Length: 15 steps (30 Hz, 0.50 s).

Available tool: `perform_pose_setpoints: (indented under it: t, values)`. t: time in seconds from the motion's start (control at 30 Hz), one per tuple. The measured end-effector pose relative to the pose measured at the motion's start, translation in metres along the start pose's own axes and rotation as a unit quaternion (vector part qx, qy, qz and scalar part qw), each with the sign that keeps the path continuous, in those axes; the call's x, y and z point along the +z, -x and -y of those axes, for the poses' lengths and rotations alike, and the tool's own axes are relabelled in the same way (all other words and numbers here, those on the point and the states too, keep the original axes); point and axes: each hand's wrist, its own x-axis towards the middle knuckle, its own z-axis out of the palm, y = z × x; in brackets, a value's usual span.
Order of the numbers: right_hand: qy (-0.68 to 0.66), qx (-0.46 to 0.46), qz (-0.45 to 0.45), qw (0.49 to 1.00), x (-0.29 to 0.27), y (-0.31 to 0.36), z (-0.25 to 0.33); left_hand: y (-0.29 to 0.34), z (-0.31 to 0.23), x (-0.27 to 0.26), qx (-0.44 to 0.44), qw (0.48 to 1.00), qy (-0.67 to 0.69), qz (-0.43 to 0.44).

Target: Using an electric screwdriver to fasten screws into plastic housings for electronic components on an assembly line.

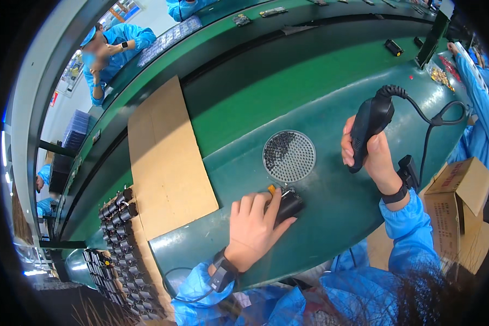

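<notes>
My left hand (pixel 250 228) is closed on a small black block-shaped part (pixel 290 204) lying on the green table, thumb and forefinger against it. An orange bit and a shiny metal piece show at the part's far end. Raised off the table to the right, my right hand (pixel 379 160) is wrapped round a black corded electric screwdriver (pixel 371 124), its cord end up. The screwdriver's tip cannot be made out. Just beyond the black part sits a round tray (pixel 301 169) with many small holes. Small dark pieces, probably screws, gather in its far left half.
A cardboard sheet (pixel 165 163) lies left of the tray. Rows of similar black parts (pixel 122 233) stand at the far left. The tool's cord (pixel 430 127) loops at right, above an open carton (pixel 451 217). Co-workers in blue sit across the green belt (pixel 255 81) and at right.
</notes>
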Motion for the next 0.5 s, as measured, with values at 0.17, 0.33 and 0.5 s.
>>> perform_pose_setpoints:
  t: [0.17, 0.33, 0.5]
  values:
    - [-0.066, -0.039, -0.002, 0.997, 0.024, -0.008, 0.02, 0.016, 0.002, 0.014, 0.004, 1.0, 0.013, 0.0]
    - [-0.169, -0.102, 0.015, 0.98, 0.078, -0.025, 0.033, 0.02, 0.003, 0.008, 0.003, 0.998, 0.06, 0.006]
    - [-0.13, -0.077, 0.017, 0.988, 0.104, -0.041, 0.0, 0.027, 0.009, 0.007, -0.002, 0.996, 0.091, 0.009]
